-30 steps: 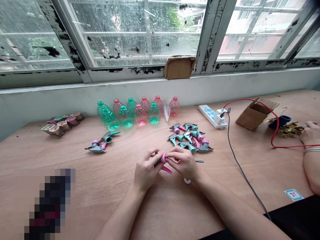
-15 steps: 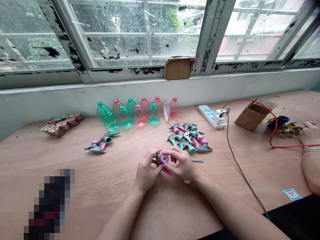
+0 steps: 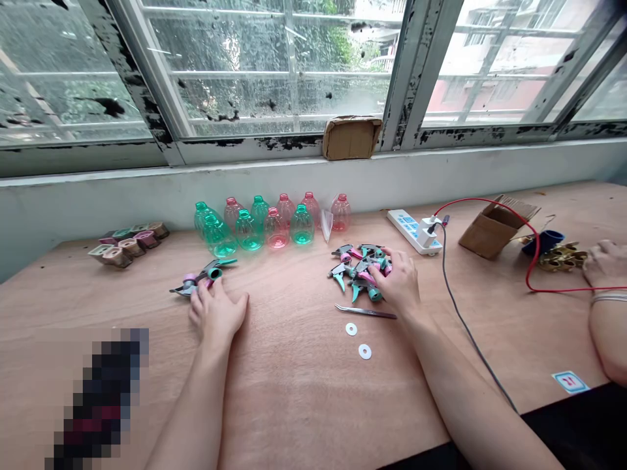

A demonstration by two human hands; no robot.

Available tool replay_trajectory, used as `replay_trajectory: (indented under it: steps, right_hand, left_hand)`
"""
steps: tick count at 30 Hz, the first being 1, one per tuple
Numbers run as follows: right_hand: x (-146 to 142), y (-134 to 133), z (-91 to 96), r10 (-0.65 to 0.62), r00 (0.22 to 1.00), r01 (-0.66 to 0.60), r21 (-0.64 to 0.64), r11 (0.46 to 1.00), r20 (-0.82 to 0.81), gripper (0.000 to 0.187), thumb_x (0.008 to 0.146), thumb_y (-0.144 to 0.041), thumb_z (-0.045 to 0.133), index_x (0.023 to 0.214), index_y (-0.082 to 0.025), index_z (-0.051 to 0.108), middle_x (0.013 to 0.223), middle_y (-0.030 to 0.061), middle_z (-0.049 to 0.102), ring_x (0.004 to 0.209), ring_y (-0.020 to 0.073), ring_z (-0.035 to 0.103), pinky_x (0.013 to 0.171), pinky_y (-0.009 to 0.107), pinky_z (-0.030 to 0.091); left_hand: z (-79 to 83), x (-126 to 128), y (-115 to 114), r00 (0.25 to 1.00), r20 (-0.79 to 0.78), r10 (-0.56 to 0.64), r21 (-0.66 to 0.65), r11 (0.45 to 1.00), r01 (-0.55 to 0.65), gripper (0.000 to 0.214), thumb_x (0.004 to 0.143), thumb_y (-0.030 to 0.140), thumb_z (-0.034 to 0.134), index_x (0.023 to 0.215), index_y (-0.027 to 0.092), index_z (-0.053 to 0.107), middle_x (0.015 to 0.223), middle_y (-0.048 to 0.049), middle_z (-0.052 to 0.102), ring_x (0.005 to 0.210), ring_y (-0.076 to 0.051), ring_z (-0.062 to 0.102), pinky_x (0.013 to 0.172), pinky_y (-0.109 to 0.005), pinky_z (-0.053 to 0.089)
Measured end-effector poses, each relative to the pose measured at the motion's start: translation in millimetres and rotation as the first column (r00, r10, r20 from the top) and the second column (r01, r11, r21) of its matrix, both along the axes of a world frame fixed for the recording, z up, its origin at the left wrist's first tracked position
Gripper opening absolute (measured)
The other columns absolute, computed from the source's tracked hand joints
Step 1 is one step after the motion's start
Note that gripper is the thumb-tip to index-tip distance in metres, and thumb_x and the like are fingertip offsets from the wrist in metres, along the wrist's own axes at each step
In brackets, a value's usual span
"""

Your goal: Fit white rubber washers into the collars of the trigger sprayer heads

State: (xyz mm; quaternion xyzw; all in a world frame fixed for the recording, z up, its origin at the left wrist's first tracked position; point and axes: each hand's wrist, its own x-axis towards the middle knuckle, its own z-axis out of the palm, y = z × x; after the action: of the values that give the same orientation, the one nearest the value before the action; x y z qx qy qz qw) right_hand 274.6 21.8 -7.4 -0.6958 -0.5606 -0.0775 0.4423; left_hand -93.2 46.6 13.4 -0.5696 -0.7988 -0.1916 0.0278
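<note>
My left hand (image 3: 217, 313) lies on the wooden table (image 3: 304, 391) at the left. Its fingers are stretched and the thumb is spread. The fingertips touch a pink and grey spray trigger head in a small group of finished ones (image 3: 202, 277). My right hand (image 3: 399, 282) reaches into the pile of teal, pink and grey trigger heads (image 3: 355, 264), fingers curled over one of them. Metal tweezers (image 3: 365, 311) and two white washers (image 3: 351, 328) lie between my hands.
Teal and pink bottles (image 3: 264, 223) stand by the wall, small caps (image 3: 128, 243) at far left. A power strip (image 3: 416, 230), cardboard box (image 3: 496, 228), red wire and grey cable (image 3: 465, 326) lie right. Another person's hand (image 3: 605, 262) rests by gold parts (image 3: 561, 256).
My hands were together holding a pink-capped trigger head. They have parted: the left went to the group at the left with it, the right up to the pile. Tweezers and washers now show.
</note>
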Motion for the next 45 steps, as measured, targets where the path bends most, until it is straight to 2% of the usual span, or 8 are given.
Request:
replay_trajectory:
  steps: [6, 9, 13, 19, 27, 33, 39, 45]
  right_hand:
    - [-20, -23, 27.3, 0.374, 0.922, -0.384, -0.107, 0.917, -0.103, 0.02, 0.086, -0.038, 0.061, 0.092, -0.021, 0.069, 0.085, 0.0045, 0.068, 0.068, 0.0174, 0.058, 0.067, 0.03, 0.045]
    - [-27, -40, 40.6, 0.652, 0.739, -0.654, -0.418, 0.631, -0.172, 0.022, 0.085, -0.034, 0.061, 0.069, -0.021, 0.067, 0.062, -0.0006, 0.064, 0.055, 0.0132, 0.053, 0.053, 0.026, 0.035]
    - [-35, -51, 43.5, 0.703, 0.667, -0.615, -0.714, 0.334, -0.246, 0.006, 0.073, -0.025, 0.068, 0.069, -0.02, 0.07, 0.064, -0.0012, 0.068, 0.055, 0.0119, 0.055, 0.048, 0.023, 0.031]
    - [-50, -47, 34.6, 0.609, 0.791, -0.447, -0.743, 0.498, -0.068, 0.006, 0.071, -0.024, 0.066, 0.075, -0.019, 0.068, 0.072, 0.0016, 0.069, 0.066, 0.0142, 0.059, 0.054, 0.022, 0.032]
    - [-53, -47, 35.5, 0.687, 0.709, -0.547, -0.737, 0.398, -0.155, 0.004, 0.066, -0.017, 0.067, 0.07, -0.019, 0.068, 0.066, -0.0013, 0.066, 0.059, 0.0108, 0.055, 0.05, 0.02, 0.032]
    - [-54, -45, 33.0, 0.716, 0.649, -0.652, -0.673, 0.351, -0.255, 0.009, 0.063, -0.015, 0.072, 0.063, -0.018, 0.063, 0.059, -0.0052, 0.059, 0.054, 0.008, 0.049, 0.048, 0.019, 0.03]
    - [-65, -38, 17.1, 0.769, 0.544, -0.821, -0.4, 0.407, -0.335, 0.01, 0.071, -0.013, 0.071, 0.078, -0.018, 0.067, 0.063, -0.006, 0.058, 0.057, 0.0069, 0.049, 0.055, 0.019, 0.035]
    - [-75, -32, 9.0, 0.713, 0.49, -0.826, -0.006, 0.563, -0.502, 0.011, 0.073, -0.023, 0.077, 0.073, -0.016, 0.068, 0.061, -0.0035, 0.057, 0.056, 0.0084, 0.048, 0.053, 0.021, 0.038]
  left_hand:
    - [10.5, -2, -6, 0.998, -0.067, 0.021, -0.009, 1.0, -0.021, 0.065, 0.084, 0.055, 0.045, 0.135, 0.016, 0.052, 0.137, -0.0216, 0.052, 0.127, -0.042, 0.041, 0.101, -0.059, 0.035]
    - [17.0, -1, -9, 0.997, -0.083, 0.001, -0.005, 1.0, -0.001, 0.055, 0.084, 0.055, 0.046, 0.121, 0.017, 0.06, 0.123, -0.0208, 0.061, 0.117, -0.042, 0.047, 0.095, -0.057, 0.036]
    - [19.6, 2, -11, 0.999, -0.032, -0.03, -0.038, 0.999, 0.028, 0.036, 0.082, 0.048, 0.051, 0.101, 0.021, 0.065, 0.115, -0.0154, 0.066, 0.118, -0.04, 0.045, 0.096, -0.057, 0.035]
    - [22.1, 6, -13, 0.999, -0.03, 0.018, 0.003, 1.0, -0.018, 0.043, 0.08, 0.051, 0.055, 0.111, 0.022, 0.064, 0.129, -0.0158, 0.057, 0.125, -0.039, 0.042, 0.1, -0.057, 0.035]
    - [26.1, -23, -5, 0.997, 0.051, 0.052, -0.167, 0.985, -0.043, 0.063, 0.085, 0.055, 0.047, 0.134, 0.015, 0.047, 0.138, -0.0257, 0.048, 0.128, -0.046, 0.043, 0.096, -0.062, 0.039]
    - [23.4, -38, 0, 0.997, 0.013, -0.078, 0.207, 0.975, 0.074, 0.061, 0.069, 0.034, 0.071, 0.122, 0.014, 0.046, 0.102, -0.0137, 0.064, 0.112, -0.039, 0.055, 0.097, -0.054, 0.044]
    - [28.9, -9, -13, 0.912, -0.08, -0.402, 0.724, 0.606, 0.331, 0.063, 0.07, 0.019, 0.069, 0.126, 0.017, 0.039, 0.123, -0.0161, 0.05, 0.116, -0.033, 0.051, 0.101, -0.056, 0.044]
    - [6.0, 52, -30, 0.51, -0.067, -0.858, 0.568, 0.388, 0.726, 0.062, 0.068, 0.005, 0.061, 0.123, 0.023, 0.039, 0.119, -0.011, 0.054, 0.109, -0.023, 0.059, 0.086, -0.039, 0.054]
